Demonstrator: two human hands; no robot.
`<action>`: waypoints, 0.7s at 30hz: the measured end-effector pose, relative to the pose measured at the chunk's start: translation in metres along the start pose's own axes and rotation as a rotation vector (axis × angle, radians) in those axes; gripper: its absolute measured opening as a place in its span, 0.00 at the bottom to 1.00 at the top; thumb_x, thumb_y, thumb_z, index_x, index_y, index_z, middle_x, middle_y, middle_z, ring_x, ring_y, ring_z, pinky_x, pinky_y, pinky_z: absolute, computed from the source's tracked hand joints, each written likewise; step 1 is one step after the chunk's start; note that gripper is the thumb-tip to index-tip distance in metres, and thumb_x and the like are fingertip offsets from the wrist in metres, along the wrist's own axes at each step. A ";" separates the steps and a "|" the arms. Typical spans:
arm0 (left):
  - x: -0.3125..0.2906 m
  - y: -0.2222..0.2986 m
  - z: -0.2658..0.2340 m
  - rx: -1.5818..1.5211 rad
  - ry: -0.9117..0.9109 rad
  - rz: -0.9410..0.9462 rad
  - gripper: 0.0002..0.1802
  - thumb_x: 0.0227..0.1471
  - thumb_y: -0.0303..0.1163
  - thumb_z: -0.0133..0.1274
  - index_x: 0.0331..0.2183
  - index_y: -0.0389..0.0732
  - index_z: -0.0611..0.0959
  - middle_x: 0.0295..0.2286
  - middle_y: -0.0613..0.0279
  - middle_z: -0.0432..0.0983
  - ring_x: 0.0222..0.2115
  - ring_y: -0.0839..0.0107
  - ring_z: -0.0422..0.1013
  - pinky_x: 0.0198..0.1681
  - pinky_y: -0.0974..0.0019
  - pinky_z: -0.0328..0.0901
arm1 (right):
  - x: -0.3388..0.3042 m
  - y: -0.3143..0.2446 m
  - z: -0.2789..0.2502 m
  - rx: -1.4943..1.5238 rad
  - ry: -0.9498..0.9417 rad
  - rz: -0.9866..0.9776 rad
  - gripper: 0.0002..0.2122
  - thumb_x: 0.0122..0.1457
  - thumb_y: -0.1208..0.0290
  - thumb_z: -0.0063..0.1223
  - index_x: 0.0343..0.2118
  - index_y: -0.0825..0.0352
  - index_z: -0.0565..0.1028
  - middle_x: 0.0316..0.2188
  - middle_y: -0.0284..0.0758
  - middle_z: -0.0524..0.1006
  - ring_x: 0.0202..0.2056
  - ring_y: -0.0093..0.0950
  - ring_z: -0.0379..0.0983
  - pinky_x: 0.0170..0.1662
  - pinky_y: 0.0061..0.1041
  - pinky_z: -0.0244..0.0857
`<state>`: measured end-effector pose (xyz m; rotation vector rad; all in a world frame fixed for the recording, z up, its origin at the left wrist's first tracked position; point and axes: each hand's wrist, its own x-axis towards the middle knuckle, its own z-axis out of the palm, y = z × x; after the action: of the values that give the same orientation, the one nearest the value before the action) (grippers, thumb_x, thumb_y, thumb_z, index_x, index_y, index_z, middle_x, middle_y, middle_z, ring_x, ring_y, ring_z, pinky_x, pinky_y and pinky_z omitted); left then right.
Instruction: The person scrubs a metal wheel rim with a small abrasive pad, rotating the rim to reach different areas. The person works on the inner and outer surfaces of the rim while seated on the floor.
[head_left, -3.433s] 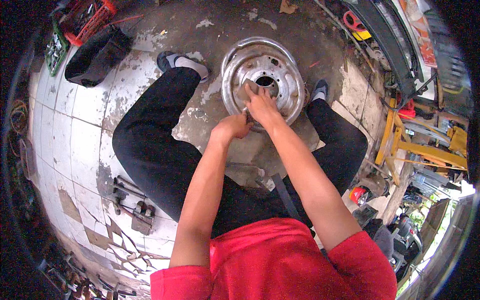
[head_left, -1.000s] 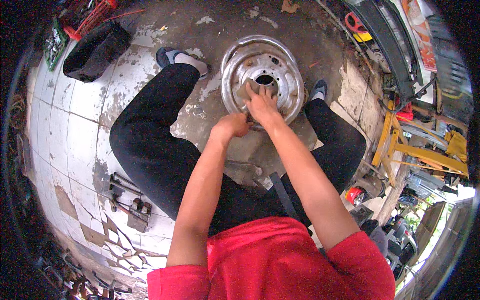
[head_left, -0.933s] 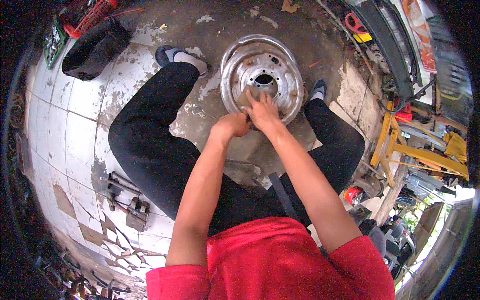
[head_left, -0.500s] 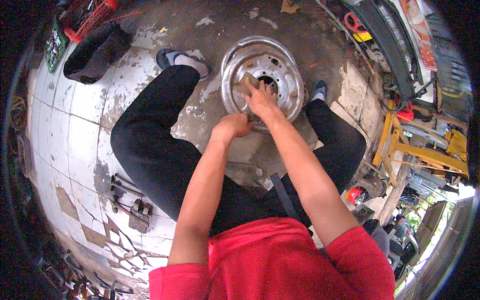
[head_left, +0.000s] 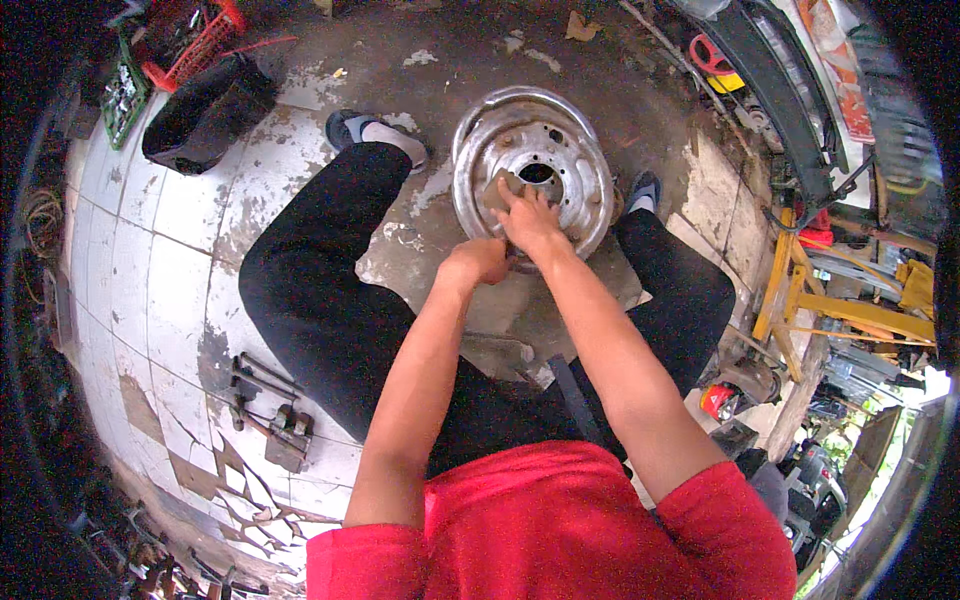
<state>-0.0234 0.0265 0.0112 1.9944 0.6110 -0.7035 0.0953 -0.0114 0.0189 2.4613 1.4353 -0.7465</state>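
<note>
A bare silver steel wheel rim [head_left: 590, 205] rests on the floor between my feet, its hub hole facing up. My left hand [head_left: 478, 262] is closed around the near edge of the rim. My right hand [head_left: 530, 220] lies over the near part of the rim's centre disc, just short of the hub hole. Under its fingers is a small brown piece of sandpaper [head_left: 503, 190], pressed against the metal. The fingertips of my left hand are hidden at the rim's edge.
Metal tools [head_left: 285, 430] lie on the white tiles at left. A black bag-like container [head_left: 205, 115] and a red crate [head_left: 205, 50] stand at far left. At right are a yellow stand [head_left: 850, 312] and a long black part [head_left: 775, 85].
My right hand has drawn back toward me over the rim, with the sandpaper, uncovering the hub hole. My left hand stays on the near edge. The whole view has shifted slightly.
</note>
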 end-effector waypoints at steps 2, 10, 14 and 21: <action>-0.003 0.007 -0.007 0.039 -0.008 -0.010 0.19 0.53 0.41 0.48 0.42 0.38 0.80 0.40 0.47 0.77 0.42 0.52 0.74 0.46 0.52 0.67 | 0.007 0.002 -0.008 0.004 -0.003 0.013 0.29 0.60 0.52 0.46 0.64 0.45 0.53 0.62 0.51 0.55 0.62 0.50 0.51 0.59 0.56 0.49; 0.016 -0.012 0.015 -0.047 0.057 0.010 0.18 0.53 0.38 0.47 0.41 0.39 0.81 0.41 0.45 0.76 0.42 0.51 0.74 0.46 0.51 0.67 | -0.018 0.007 0.005 -0.032 -0.029 -0.043 0.29 0.60 0.54 0.47 0.63 0.49 0.55 0.60 0.52 0.58 0.61 0.51 0.52 0.57 0.58 0.50; 0.026 -0.018 0.027 -0.080 0.124 0.016 0.17 0.52 0.38 0.47 0.40 0.38 0.81 0.40 0.46 0.77 0.42 0.50 0.74 0.45 0.50 0.67 | -0.020 0.002 0.008 -0.046 -0.001 -0.046 0.29 0.59 0.53 0.48 0.63 0.48 0.55 0.60 0.51 0.58 0.61 0.50 0.52 0.57 0.57 0.50; 0.019 -0.018 0.017 -0.085 0.034 0.087 0.19 0.55 0.39 0.45 0.42 0.38 0.79 0.37 0.46 0.78 0.40 0.50 0.74 0.45 0.50 0.67 | 0.000 -0.004 -0.011 -0.012 -0.008 -0.007 0.30 0.59 0.50 0.47 0.64 0.46 0.54 0.61 0.50 0.56 0.62 0.48 0.51 0.58 0.56 0.50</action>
<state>-0.0252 0.0226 -0.0198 1.9457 0.5614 -0.5826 0.0954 -0.0050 0.0286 2.4424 1.4418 -0.7460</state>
